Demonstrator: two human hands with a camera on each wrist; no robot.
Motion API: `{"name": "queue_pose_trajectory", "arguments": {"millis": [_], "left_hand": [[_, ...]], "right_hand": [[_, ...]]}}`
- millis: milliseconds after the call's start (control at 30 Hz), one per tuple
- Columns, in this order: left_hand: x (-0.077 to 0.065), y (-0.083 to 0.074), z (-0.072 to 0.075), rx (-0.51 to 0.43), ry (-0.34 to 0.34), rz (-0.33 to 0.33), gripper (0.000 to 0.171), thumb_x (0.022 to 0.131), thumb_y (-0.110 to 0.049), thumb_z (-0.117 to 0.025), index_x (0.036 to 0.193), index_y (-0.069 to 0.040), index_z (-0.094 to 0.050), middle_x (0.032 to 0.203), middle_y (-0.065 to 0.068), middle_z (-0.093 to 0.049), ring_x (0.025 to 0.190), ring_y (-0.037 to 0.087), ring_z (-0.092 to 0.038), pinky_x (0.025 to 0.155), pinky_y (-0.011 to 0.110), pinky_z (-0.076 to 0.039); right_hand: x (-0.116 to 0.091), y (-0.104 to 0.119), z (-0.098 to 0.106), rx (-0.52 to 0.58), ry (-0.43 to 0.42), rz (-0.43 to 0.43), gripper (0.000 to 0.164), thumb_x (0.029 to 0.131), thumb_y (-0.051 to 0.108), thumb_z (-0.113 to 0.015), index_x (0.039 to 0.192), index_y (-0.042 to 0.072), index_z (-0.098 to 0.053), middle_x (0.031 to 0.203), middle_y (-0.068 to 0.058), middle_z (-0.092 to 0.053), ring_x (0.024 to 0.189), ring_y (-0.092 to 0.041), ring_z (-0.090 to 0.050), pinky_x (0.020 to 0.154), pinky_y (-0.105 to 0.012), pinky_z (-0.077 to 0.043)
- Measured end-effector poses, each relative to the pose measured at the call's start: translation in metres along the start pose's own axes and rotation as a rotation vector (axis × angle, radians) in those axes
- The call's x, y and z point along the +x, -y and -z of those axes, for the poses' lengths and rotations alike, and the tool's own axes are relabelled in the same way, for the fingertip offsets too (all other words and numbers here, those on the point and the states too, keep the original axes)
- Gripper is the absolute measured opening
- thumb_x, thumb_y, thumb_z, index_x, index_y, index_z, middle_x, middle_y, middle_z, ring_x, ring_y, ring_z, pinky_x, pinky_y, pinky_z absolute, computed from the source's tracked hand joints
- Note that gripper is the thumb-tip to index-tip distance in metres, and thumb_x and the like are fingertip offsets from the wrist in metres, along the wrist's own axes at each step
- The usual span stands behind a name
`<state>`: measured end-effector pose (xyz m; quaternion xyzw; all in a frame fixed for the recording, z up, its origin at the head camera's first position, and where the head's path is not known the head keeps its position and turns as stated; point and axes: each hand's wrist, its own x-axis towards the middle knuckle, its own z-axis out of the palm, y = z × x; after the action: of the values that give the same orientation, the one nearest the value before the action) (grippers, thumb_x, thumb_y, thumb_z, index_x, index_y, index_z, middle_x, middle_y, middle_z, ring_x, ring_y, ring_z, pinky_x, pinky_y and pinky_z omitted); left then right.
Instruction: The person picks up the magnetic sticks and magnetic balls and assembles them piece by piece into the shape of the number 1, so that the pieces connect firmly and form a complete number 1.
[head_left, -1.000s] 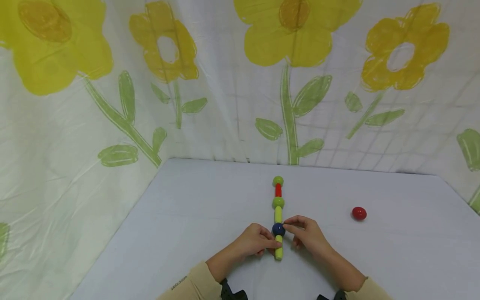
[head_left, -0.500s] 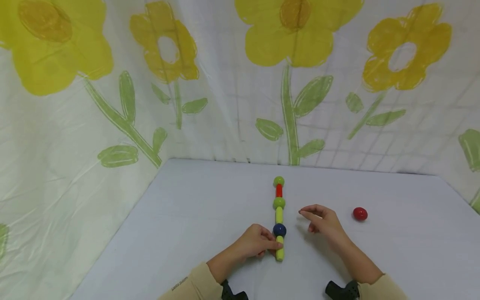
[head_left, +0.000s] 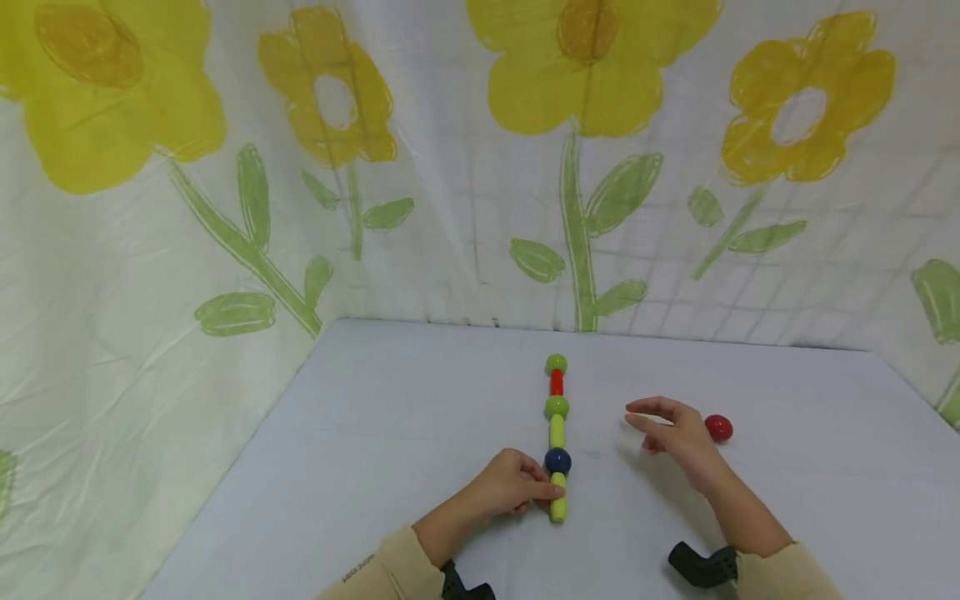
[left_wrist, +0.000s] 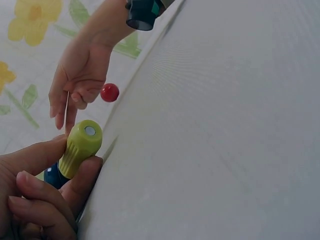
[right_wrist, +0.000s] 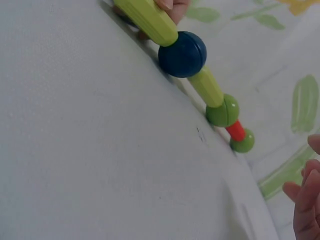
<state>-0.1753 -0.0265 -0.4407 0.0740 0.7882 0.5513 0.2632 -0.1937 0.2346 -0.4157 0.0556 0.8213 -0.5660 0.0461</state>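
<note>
A straight chain of magnetic building balls and rods lies along the table. From the far end it runs green ball, red rod, green ball, yellow-green rod, blue ball and a nearest yellow-green rod. My left hand pinches that nearest rod between thumb and fingers; a silvery disc shows on its end in the left wrist view. To the right of the chain, my right hand hovers over the table, fingers extended with nothing between them.
A red ball sits on the table just beyond the right hand. The white tabletop ends at a curtain with yellow flowers. A black wrist-worn device shows at the right sleeve.
My right hand has come away from the blue ball and moved right and slightly away, toward the red ball. The left hand keeps its pinch on the nearest rod, and the chain stays put.
</note>
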Motion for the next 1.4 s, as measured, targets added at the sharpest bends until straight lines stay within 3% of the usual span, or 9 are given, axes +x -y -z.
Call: {"name": "queue_pose_trajectory", "arguments": {"millis": [500, 567, 733, 833, 1100, 1200, 1267, 1333, 1400], "left_hand": [[0.001, -0.002, 0.000, 0.015, 0.010, 0.006, 0.017, 0.077, -0.021, -0.076, 0.077, -0.006, -0.068, 0.062, 0.000, -0.066, 0.041, 0.005, -0.037, 0.040, 0.016, -0.028], [0.000, -0.002, 0.000, 0.007, 0.004, 0.011, 0.016, 0.077, -0.020, -0.076, 0.077, -0.006, -0.068, 0.062, 0.001, -0.066, 0.041, 0.005, -0.037, 0.039, 0.016, -0.028], [-0.002, -0.004, -0.001, 0.001, -0.008, 0.019, 0.017, 0.077, -0.019, -0.076, 0.077, -0.005, -0.067, 0.062, 0.002, -0.065, 0.041, 0.006, -0.036, 0.039, 0.016, -0.028], [-0.002, -0.004, 0.000, 0.002, -0.007, 0.016, 0.017, 0.077, -0.019, -0.076, 0.077, -0.005, -0.067, 0.062, 0.003, -0.066, 0.040, 0.006, -0.036, 0.039, 0.016, -0.028], [0.001, 0.000, 0.000, 0.000, 0.017, -0.013, 0.016, 0.078, -0.020, -0.075, 0.078, -0.005, -0.068, 0.064, 0.006, -0.068, 0.040, 0.005, -0.036, 0.038, 0.015, -0.027], [0.002, 0.001, 0.001, 0.003, 0.024, -0.012, 0.016, 0.078, -0.020, -0.075, 0.078, -0.006, -0.068, 0.063, 0.004, -0.068, 0.040, 0.005, -0.036, 0.039, 0.015, -0.027], [0.003, 0.002, 0.001, 0.001, 0.025, -0.011, 0.016, 0.078, -0.020, -0.075, 0.078, -0.006, -0.068, 0.063, 0.003, -0.067, 0.040, 0.005, -0.037, 0.039, 0.015, -0.027], [0.002, 0.002, 0.001, 0.004, 0.023, -0.010, 0.016, 0.078, -0.021, -0.075, 0.078, -0.007, -0.068, 0.062, 0.002, -0.067, 0.040, 0.005, -0.037, 0.039, 0.015, -0.027], [0.002, 0.002, 0.001, 0.006, 0.022, -0.010, 0.016, 0.078, -0.021, -0.075, 0.078, -0.007, -0.068, 0.062, 0.002, -0.067, 0.040, 0.005, -0.037, 0.039, 0.015, -0.027]], "right_hand": [[0.002, -0.007, 0.035, -0.129, -0.061, 0.066, 0.056, 0.087, 0.034, -0.064, 0.127, -0.004, -0.050, 0.126, -0.017, -0.053, 0.064, -0.009, -0.059, 0.064, -0.025, -0.053], [0.002, -0.009, 0.040, -0.140, -0.077, 0.058, 0.058, 0.087, 0.036, -0.065, 0.127, -0.004, -0.050, 0.121, -0.010, -0.056, 0.063, -0.007, -0.059, 0.064, -0.024, -0.052], [0.000, -0.012, 0.054, -0.150, -0.095, 0.026, 0.063, 0.085, 0.040, -0.066, 0.129, -0.003, -0.049, 0.096, 0.023, -0.053, 0.064, -0.005, -0.059, 0.065, -0.023, -0.051], [-0.001, -0.014, 0.061, -0.159, -0.105, 0.011, 0.065, 0.085, 0.041, -0.066, 0.131, -0.002, -0.048, 0.093, 0.028, -0.050, 0.066, -0.005, -0.059, 0.065, -0.021, -0.050], [0.001, -0.021, 0.073, -0.179, -0.133, -0.012, 0.069, 0.087, 0.038, -0.064, 0.136, -0.004, -0.041, 0.080, 0.006, -0.064, 0.064, -0.005, -0.061, 0.064, -0.020, -0.050], [0.001, -0.025, 0.076, -0.185, -0.147, -0.013, 0.070, 0.088, 0.037, -0.063, 0.137, -0.005, -0.038, 0.106, -0.014, -0.064, 0.064, -0.003, -0.060, 0.063, -0.019, -0.051], [0.000, -0.027, 0.079, -0.194, -0.153, -0.027, 0.071, 0.088, 0.039, -0.061, 0.138, -0.005, -0.037, 0.127, -0.025, -0.051, 0.065, -0.001, -0.059, 0.063, -0.017, -0.050], [0.000, -0.028, 0.081, -0.195, -0.154, -0.051, 0.072, 0.089, 0.041, -0.060, 0.139, -0.005, -0.036, 0.140, -0.029, -0.036, 0.065, 0.000, -0.057, 0.063, -0.015, -0.049], [0.000, -0.030, 0.084, -0.195, -0.151, -0.069, 0.072, 0.089, 0.041, -0.060, 0.139, -0.004, -0.035, 0.141, -0.029, -0.034, 0.065, 0.000, -0.057, 0.063, -0.016, -0.049]]}}
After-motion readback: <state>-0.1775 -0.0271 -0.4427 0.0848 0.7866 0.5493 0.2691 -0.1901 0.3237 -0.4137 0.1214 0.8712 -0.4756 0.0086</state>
